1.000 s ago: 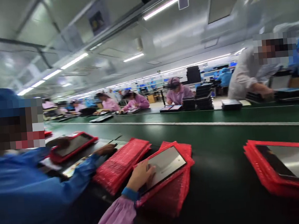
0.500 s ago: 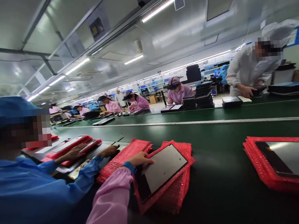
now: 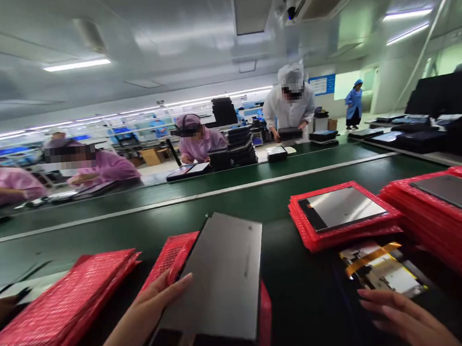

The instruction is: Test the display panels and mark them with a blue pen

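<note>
My left hand (image 3: pixel 160 293) grips the left edge of a grey display panel (image 3: pixel 223 272), thumb on its face and the other fingers behind. The panel is lifted at a tilt, with a dark strip along its lower end. Beneath and behind it shows red bubble wrap (image 3: pixel 169 255). At the lower right, my right hand (image 3: pixel 397 312) has its fingers stretched out and holds nothing that I can see. Its fingertips are by a flat electronic assembly (image 3: pixel 382 270) with an orange ribbon strip; whether they touch it I cannot tell.
Red bubble-wrap sheets (image 3: pixel 68 292) are stacked at left, beside a co-worker's hand (image 3: pixel 2 311). Another display panel (image 3: pixel 348 206) rests on a red stack at right, near a taller wrapped stack (image 3: pixel 451 225). Across the green bench (image 3: pixel 138 209), several people work by piled black trays (image 3: pixel 242 146).
My view has swung right. The display panel, lying on red bubble wrap before, is now lifted and tilted in my left hand. My right hand has come into view beside the electronic assembly.
</note>
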Demonstrator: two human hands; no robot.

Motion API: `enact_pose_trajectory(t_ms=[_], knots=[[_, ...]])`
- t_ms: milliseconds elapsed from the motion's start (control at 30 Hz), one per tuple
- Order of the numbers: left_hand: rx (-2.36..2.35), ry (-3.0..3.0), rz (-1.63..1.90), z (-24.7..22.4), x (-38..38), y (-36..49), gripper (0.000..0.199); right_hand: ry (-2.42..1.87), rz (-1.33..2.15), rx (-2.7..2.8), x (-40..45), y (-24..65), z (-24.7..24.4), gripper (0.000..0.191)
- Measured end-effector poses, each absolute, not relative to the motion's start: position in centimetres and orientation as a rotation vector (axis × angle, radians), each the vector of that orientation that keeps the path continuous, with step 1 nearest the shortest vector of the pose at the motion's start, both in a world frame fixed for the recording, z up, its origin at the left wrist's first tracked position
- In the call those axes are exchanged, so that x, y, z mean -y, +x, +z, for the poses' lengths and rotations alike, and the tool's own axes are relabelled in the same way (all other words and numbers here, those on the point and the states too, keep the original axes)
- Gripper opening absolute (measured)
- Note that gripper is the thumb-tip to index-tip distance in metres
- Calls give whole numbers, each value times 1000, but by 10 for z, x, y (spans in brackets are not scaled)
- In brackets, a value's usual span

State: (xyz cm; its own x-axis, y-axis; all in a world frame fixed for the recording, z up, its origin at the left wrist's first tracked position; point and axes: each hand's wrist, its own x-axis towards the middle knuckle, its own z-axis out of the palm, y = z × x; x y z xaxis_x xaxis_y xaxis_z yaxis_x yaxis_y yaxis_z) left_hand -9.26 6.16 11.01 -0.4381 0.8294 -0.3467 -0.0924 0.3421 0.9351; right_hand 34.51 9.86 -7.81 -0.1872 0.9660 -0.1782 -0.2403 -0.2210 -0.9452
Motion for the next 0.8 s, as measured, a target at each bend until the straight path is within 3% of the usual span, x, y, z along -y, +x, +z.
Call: enact_pose_trajectory(t_ms=[200, 300, 400, 533, 700, 800], knots=[[-1537, 620, 1384, 45, -81, -45, 44, -1025, 1337, 650, -113, 332, -65, 57], [-1531, 750, 1249, 4, -92, -31, 40, -1042, 1323, 498, -134, 341, -66, 59], [-1536, 934, 1194, -22, -95, -26, 50, -1031, 1326, 420, -153, 350, -60, 58], [-1550, 1099, 1149, -31, -90, -30, 68, -984, 1281, 481, -161, 353, -44, 59], [-1697, 1338, 1062, -26, -81, -29, 63, -1009, 967, 948, -136, 322, -17, 56], [-1917, 1396, 1116, -18, -74, -16, 62, -1052, 852, 1349, -116, 290, -10, 40]])
